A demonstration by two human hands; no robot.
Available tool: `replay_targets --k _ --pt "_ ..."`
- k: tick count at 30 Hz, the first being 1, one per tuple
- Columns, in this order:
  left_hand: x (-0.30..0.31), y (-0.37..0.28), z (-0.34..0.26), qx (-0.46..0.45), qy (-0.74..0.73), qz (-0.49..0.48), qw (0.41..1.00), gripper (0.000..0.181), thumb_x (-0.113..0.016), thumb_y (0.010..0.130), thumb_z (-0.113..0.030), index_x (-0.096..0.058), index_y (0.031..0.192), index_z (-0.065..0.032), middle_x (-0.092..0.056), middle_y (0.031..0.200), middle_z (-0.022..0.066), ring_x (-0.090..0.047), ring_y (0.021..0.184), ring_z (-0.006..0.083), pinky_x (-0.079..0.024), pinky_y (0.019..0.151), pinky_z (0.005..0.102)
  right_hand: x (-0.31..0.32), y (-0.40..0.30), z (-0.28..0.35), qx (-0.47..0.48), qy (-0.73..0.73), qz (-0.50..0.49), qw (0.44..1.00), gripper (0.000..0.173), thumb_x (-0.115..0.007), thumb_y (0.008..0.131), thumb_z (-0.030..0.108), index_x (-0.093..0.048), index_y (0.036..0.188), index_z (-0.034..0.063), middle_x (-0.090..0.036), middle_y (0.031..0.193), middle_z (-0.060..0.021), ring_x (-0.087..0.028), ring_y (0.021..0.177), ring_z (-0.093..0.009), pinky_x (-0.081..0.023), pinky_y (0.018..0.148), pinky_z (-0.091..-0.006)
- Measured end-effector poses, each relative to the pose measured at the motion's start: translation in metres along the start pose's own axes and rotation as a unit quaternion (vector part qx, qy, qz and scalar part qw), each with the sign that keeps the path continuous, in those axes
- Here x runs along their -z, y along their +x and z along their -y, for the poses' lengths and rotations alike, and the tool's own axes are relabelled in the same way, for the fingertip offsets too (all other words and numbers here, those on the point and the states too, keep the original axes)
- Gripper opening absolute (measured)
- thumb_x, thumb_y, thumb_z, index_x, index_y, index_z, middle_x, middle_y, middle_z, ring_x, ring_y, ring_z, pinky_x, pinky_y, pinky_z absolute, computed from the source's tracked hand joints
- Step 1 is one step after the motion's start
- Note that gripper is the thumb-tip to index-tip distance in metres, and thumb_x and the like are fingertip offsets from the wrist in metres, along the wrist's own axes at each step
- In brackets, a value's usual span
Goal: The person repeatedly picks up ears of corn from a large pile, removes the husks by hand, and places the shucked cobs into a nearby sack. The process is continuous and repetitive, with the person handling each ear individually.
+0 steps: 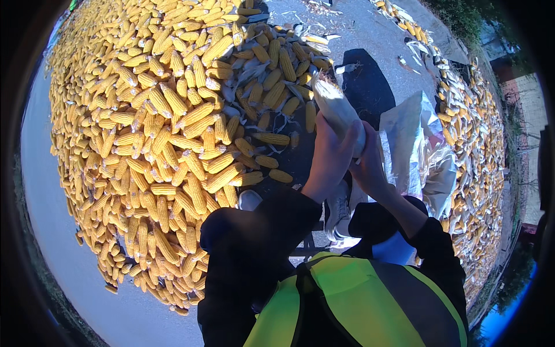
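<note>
An ear of corn in its pale husk is held between my two hands, with its silk end pointing up and away from me. My left hand wraps the near side of the ear, thumb along the husk. On the right, my right hand grips the ear near its lower end. Husked yellow corn cobs form a large heap at the left. Loose cobs and pale husk pieces lie in the shade just beyond my left hand.
A whitish woven sack stands right of my hands. Behind it stretches another long pile of corn and husks. My shoe is below my hands, on grey pavement. A blue object shows beside my leg.
</note>
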State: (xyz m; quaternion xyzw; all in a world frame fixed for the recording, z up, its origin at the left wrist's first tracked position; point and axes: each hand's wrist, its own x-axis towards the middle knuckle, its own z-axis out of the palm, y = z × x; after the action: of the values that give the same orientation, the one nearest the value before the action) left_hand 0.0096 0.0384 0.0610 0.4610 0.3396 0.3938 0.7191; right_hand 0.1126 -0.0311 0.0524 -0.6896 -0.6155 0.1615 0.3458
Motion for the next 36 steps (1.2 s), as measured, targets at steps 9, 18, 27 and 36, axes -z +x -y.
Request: replay_targets --k 9,18,27,36 --pt "0.004 -0.003 0.005 0.012 -0.040 -0.045 0.998 0.053 -0.034 0.093 -0.046 -0.040 0.122 -0.0014 -0.052 0.103 0.0104 -0.053 0.092 0.0163 -0.042 0.081 0.0298 0.025 -0.026 0.014 0.017 0.181 0.010 0.983 0.043 -0.056 0.084 0.007 -0.038 0.123 0.0054 -0.047 0.110 -0.0134 -0.055 0.091 -0.019 -0.047 0.073 -0.0278" --pt "-0.022 -0.043 -0.002 0.046 -0.012 -0.039 0.998 0.050 -0.034 0.094 -0.045 -0.045 0.119 -0.0028 -0.055 0.107 0.0085 -0.056 0.095 0.0154 -0.046 0.078 0.0281 0.018 -0.018 0.008 0.013 0.181 -0.158 0.971 0.015 -0.054 0.089 0.019 -0.048 0.093 0.0059 -0.052 0.085 -0.0037 -0.054 0.075 -0.010 -0.046 0.066 -0.0233" --pt "-0.034 -0.033 0.013 -0.126 0.042 -0.024 0.991 0.049 -0.035 0.094 -0.044 -0.053 0.107 -0.0001 -0.059 0.097 0.0091 -0.059 0.081 0.0133 -0.047 0.069 0.0263 0.034 -0.029 0.010 -0.099 0.308 -0.085 0.942 0.018 -0.059 0.085 0.016 -0.051 0.096 0.0034 -0.053 0.077 -0.0045 -0.055 0.070 -0.011 -0.046 0.062 -0.0225" --pt "-0.028 -0.024 0.014 0.019 -0.132 -0.038 0.990 0.055 -0.038 0.090 -0.052 -0.052 0.108 -0.0019 -0.060 0.094 0.0090 -0.061 0.081 0.0166 -0.050 0.069 0.0290 0.043 -0.037 0.007 0.015 0.041 -0.099 0.994 0.021 -0.060 0.081 0.011 -0.054 0.100 0.0032 -0.058 0.087 -0.0094 -0.063 0.070 -0.021 -0.052 0.059 -0.0301"
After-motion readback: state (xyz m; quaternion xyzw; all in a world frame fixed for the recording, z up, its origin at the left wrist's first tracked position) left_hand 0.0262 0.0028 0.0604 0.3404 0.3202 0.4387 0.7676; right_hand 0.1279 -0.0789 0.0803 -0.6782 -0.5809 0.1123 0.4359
